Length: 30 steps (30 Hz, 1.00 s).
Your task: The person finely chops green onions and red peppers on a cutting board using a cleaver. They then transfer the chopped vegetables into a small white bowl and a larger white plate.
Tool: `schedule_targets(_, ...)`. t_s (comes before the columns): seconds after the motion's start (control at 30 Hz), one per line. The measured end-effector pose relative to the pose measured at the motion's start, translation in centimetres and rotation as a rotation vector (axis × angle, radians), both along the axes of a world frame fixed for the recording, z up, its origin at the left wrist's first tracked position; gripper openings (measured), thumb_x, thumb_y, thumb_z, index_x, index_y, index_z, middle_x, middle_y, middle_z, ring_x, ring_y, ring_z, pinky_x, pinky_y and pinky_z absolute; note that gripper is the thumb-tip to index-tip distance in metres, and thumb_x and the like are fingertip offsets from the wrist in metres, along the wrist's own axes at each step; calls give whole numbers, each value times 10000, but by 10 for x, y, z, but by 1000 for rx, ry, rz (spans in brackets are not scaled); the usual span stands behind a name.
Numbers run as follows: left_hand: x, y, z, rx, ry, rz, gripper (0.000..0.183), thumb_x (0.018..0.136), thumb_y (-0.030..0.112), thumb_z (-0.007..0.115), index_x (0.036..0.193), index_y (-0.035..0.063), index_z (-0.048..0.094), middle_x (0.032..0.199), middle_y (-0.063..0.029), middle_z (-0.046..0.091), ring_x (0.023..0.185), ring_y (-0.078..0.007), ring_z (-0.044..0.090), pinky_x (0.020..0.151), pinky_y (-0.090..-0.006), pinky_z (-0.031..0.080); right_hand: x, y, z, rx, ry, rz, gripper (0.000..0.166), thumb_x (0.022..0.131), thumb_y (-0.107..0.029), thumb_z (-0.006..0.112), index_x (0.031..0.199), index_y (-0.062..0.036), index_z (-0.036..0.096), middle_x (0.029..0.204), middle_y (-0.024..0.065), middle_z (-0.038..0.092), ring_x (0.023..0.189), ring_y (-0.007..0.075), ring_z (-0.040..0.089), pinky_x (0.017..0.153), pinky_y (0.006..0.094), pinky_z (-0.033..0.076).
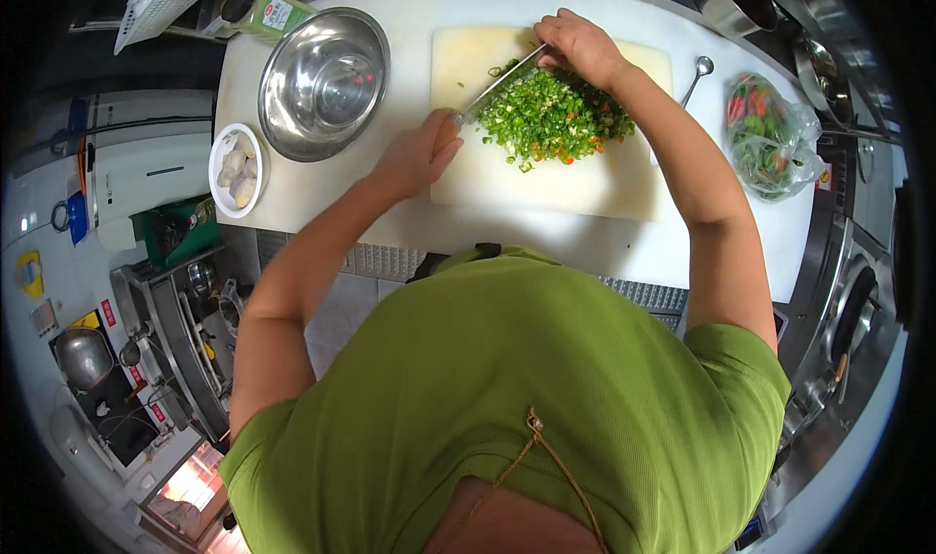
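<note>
My left hand [417,157] is wrapped around the wooden handle of a kitchen knife [504,78]. The blade slants up and to the right, and the fingers of my right hand [579,48] hold its far end. Against the blade lies a wide heap of finely chopped green peppers [548,111], with some red and orange bits along its lower edge. The heap rests on a pale cutting board [475,184]. Part of it is hidden behind my right hand and forearm.
Left of the board stand a steel mixing bowl [292,126], a white bowl [214,177] of pale, lumpy pieces and a green-labelled jar [270,14]. On the right are a metal spoon [703,67] and a clear plastic bag [786,163] of red and green peppers. Pans [735,5] sit beyond the counter.
</note>
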<state>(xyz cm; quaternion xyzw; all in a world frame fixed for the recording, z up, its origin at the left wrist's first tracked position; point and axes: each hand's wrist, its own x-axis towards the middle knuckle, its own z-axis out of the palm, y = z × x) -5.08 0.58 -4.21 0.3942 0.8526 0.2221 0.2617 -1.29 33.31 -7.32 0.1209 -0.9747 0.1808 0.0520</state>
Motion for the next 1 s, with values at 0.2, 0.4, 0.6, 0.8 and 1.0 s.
schedule_targets(0.2,-4,0,13,52,-71,-3,458,948,319,556,1315,79,424,911,-234,647,840,-405,643,738,-441,493,-4,1,18,47,-62,31,244,787,-220,701,882,-85,522,944,65,600,961,294,539,850,417,480)
schedule_targets(0.4,28,5,23,-36,-122,16,468,937,329,556,1310,79,425,923,-250,643,841,-451,617,732,-492,477,28,-6,4,-25,-17,23,239,783,-204,707,882,-84,525,915,63,588,930,286,532,814,412,475)
schedule_targets(0.6,34,-10,2,73,-90,82,482,920,298,598,1325,91,438,990,-231,649,877,-411,638,762,-442,495,17,-7,21,78,-19,56,204,799,-197,685,867,-80,533,903,58,576,919,280,537,813,407,476)
schedule_targets(0.8,33,-21,34,24,14,210,507,926,297,558,1370,117,394,1145,-211,612,1020,-410,595,853,-478,468,-29,-27,31,132,161,98,226,819,-243,666,900,-80,532,925,72,578,940,286,546,818,395,480)
schedule_targets(1.0,39,-18,0,27,-12,257,496,927,279,562,1363,108,400,1157,-209,603,1008,-398,602,850,-468,470,-42,-27,2,137,25,148,241,818,-218,685,954,-72,549,967,81,581,992,298,549,873,410,468)
